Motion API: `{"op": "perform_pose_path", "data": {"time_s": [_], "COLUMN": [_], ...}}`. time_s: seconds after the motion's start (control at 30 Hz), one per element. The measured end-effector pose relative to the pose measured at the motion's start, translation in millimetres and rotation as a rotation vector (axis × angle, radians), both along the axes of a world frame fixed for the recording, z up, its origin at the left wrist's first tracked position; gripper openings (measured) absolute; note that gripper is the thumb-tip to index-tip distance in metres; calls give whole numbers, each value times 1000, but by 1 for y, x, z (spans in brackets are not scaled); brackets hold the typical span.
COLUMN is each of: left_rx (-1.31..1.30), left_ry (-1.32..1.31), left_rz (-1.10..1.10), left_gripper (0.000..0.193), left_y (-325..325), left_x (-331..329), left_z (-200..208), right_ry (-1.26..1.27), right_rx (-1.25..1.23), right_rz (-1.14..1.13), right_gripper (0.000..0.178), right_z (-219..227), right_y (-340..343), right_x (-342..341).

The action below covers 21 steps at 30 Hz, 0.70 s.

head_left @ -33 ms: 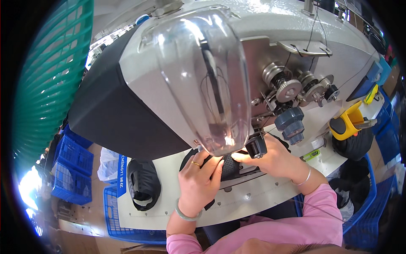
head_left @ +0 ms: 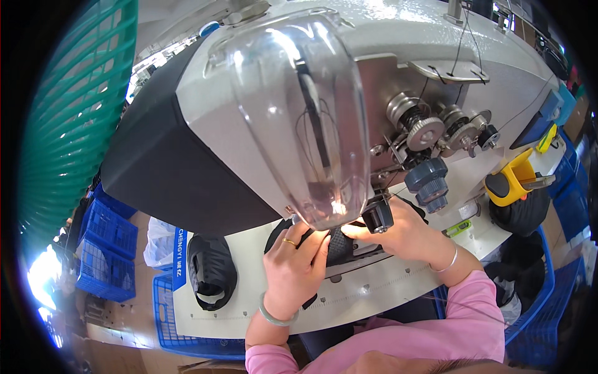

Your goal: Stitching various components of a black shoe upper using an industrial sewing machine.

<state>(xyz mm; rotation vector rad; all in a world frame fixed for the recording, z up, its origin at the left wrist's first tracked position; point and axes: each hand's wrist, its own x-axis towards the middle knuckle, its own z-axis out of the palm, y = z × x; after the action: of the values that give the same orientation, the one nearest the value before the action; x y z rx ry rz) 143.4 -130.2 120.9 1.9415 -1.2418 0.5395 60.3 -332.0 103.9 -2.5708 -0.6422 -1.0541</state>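
Under the head of a sewing machine, a black shoe upper with a textured surface lies on the white bed. My left hand presses it from the left, thumb and fingers closed on its edge. On the other side, my right hand grips it, thumb stretched toward the left fingers. The clear guard and a dark knob by it cover some fingertips, and the needle is hidden. A second black shoe upper stands on the table left of my left hand.
Thread runs through tension dials on the machine's front. At right are a yellow holder, a small green level and a blue crate of black pieces. A green fan guard and blue crates stand left.
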Motion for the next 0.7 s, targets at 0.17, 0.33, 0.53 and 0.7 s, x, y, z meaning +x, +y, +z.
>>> {"op": "perform_pose_path", "data": {"time_s": [0.17,0.33,0.53,0.7], "left_rx": [45,69,21,-105], "left_ry": [-112,-147,-142,126], "left_rz": [61,89,101,11], "left_gripper": [19,21,24,16], "left_y": [-2,-2,-4,3], "left_x": [-4,-6,-5,5], "left_z": [-3,-5,-7,-1], "right_ry": [-62,-76,-114,-47], "right_rx": [-4,-7,-83,-143], "right_rz": [16,26,-44,-15], "right_gripper": [51,53,54,41], "right_z": [-2,-6,-1,2], "right_y": [-4,-6,-1,-4], "right_x": [5,7,5,2]}}
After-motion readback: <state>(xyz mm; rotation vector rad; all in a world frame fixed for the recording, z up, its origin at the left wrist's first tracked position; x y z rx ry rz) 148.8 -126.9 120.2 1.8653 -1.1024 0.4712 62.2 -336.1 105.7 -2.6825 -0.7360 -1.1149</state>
